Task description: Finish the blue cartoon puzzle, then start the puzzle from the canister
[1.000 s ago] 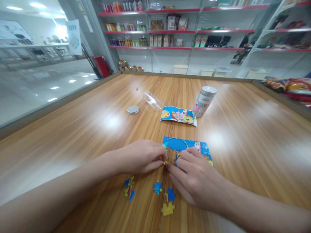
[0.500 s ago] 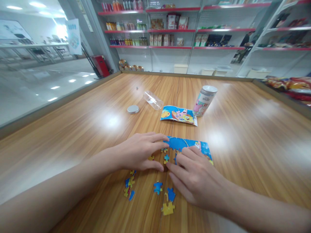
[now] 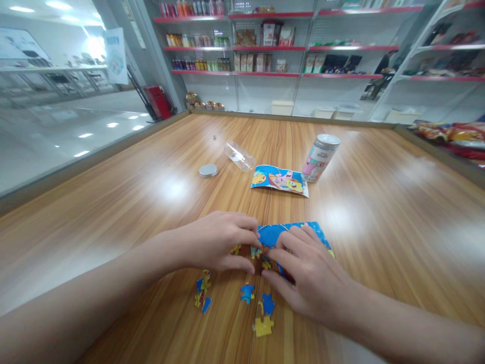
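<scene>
A partly joined jigsaw puzzle (image 3: 270,235), mostly blue, lies flat on the wooden table under my hands. The fingertips of my left hand (image 3: 223,241) rest at its left edge, with the thumb held apart. My right hand (image 3: 305,263) covers much of the puzzle's front and right side. Between its thumb and index finger shows a small puzzle piece (image 3: 267,264), partly hidden. Nearer me lie a loose blue piece (image 3: 247,292), a darker blue piece (image 3: 268,304) and a yellow piece (image 3: 263,326). Several loose pieces (image 3: 202,289) cluster below my left wrist.
Beyond the puzzle lies a curled picture sheet (image 3: 280,179), with a printed can (image 3: 320,157) standing beside it. A clear plastic jar (image 3: 240,155) lies on its side near a silver lid (image 3: 208,170). Stocked shelves (image 3: 269,48) stand behind the table (image 3: 170,151).
The joined puzzle has shifted towards me and turned slightly. My left fingers have curled in at its edge. The small piece has moved in between my right thumb and index finger.
</scene>
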The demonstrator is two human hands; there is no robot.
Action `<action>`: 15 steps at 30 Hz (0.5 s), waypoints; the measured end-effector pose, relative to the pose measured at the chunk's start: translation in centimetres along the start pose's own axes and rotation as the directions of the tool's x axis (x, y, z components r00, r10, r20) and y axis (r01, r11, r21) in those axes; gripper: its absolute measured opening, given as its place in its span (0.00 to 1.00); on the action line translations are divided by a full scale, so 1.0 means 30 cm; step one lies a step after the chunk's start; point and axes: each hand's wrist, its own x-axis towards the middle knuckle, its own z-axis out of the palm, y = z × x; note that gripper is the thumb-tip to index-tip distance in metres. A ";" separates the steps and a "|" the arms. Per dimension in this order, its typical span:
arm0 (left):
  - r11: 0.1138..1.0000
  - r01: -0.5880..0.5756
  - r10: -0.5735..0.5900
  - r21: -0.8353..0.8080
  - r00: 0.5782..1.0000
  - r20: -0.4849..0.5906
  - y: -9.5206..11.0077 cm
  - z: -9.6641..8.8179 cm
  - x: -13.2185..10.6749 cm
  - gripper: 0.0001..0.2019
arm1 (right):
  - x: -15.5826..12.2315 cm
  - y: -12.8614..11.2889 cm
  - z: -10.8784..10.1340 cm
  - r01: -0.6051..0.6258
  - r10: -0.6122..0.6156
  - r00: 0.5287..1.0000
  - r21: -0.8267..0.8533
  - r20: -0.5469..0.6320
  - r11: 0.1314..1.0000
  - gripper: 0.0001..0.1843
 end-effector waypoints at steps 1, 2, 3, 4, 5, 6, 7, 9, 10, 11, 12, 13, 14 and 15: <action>1.000 -0.003 0.003 -0.008 1.000 0.005 0.001 -0.001 0.001 0.16 | 0.000 0.001 0.001 0.006 -0.006 1.000 -0.003 -0.002 1.000 0.09; 1.000 -0.005 0.005 -0.014 1.000 0.009 0.002 -0.002 0.002 0.15 | 0.000 0.002 0.003 0.022 -0.022 1.000 -0.009 -0.009 1.000 0.09; 1.000 -0.004 0.004 -0.019 1.000 0.011 0.003 -0.002 0.002 0.14 | 0.000 0.003 0.005 0.045 -0.045 0.999 -0.015 -0.024 0.999 0.10; 1.000 -0.003 0.003 -0.021 1.000 0.011 0.004 -0.003 0.003 0.13 | 0.000 0.005 0.006 0.073 -0.074 0.996 -0.022 -0.043 0.997 0.10; 1.000 -0.002 0.003 -0.022 1.000 0.010 0.004 -0.003 0.003 0.13 | 0.000 0.006 0.007 0.103 -0.105 0.992 -0.030 -0.067 0.994 0.11; 1.000 -0.004 0.004 -0.023 1.000 0.009 0.005 -0.004 0.003 0.12 | 0.000 0.009 0.007 0.130 -0.133 0.987 -0.038 -0.093 0.991 0.12; 1.000 -0.003 0.003 -0.025 1.000 0.008 0.005 -0.004 0.002 0.12 | 0.000 0.011 0.006 0.153 -0.157 0.980 -0.047 -0.119 0.987 0.13; 1.000 -0.001 0.001 -0.029 1.000 0.011 0.007 -0.005 0.000 0.11 | 0.000 0.019 -0.001 0.180 -0.189 0.967 -0.063 -0.171 0.982 0.13; 1.000 0.001 -0.001 -0.031 1.000 0.014 0.007 -0.006 0.000 0.11 | 0.000 0.025 -0.007 0.187 -0.197 0.961 -0.070 -0.193 0.980 0.12; 0.999 0.003 -0.003 -0.033 1.000 0.018 0.008 -0.006 -0.001 0.11 | 0.000 0.030 -0.013 0.195 -0.206 0.955 -0.074 -0.215 0.978 0.11; 0.999 0.005 -0.005 -0.035 1.000 0.020 0.008 -0.007 -0.002 0.10 | 0.001 0.036 -0.019 0.204 -0.217 0.948 -0.078 -0.232 0.976 0.10; 0.999 0.006 -0.006 -0.036 1.000 0.020 0.008 -0.007 -0.002 0.10 | 0.003 0.042 -0.024 0.218 -0.232 0.942 -0.081 -0.244 0.973 0.08; 0.999 0.006 -0.005 -0.037 1.000 0.017 0.008 -0.006 -0.001 0.10 | 0.006 0.048 -0.028 0.236 -0.250 0.935 -0.085 -0.250 0.968 0.07; 0.999 0.003 -0.002 -0.041 1.000 0.014 0.008 -0.006 0.000 0.10 | 0.011 0.052 -0.030 0.262 -0.275 0.929 -0.088 -0.247 0.961 0.06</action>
